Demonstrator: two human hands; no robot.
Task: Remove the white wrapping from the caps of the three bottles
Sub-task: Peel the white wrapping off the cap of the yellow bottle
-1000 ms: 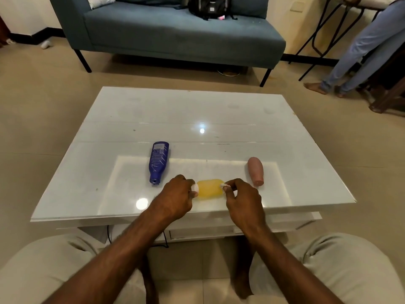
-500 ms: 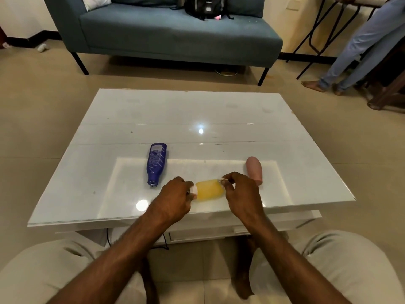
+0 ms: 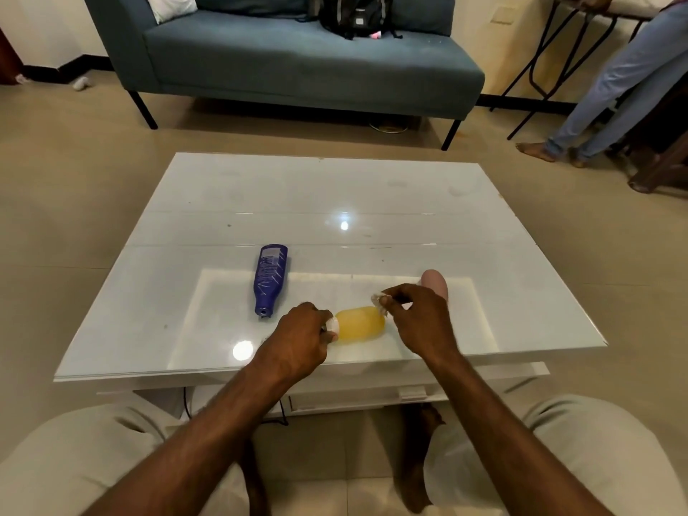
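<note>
A yellow bottle (image 3: 360,323) lies on its side near the front of the white table (image 3: 372,202). My left hand (image 3: 301,338) grips its white-wrapped cap end (image 3: 332,325) on the left. My right hand (image 3: 417,319) pinches a small piece of white wrapping (image 3: 379,300) just above the bottle's right end. A blue bottle (image 3: 270,277) lies to the left with its bare neck toward me. A pink bottle (image 3: 435,283) lies at the right, partly hidden behind my right hand.
A blue-grey sofa (image 3: 298,65) with a black backpack (image 3: 356,13) stands beyond the table. A person's legs (image 3: 610,91) and a stool are at the far right. My knees flank the table's front edge.
My right hand has lifted up and away from the yellow bottle's right end with the white piece pinched in its fingers. The left hand keeps its hold.
</note>
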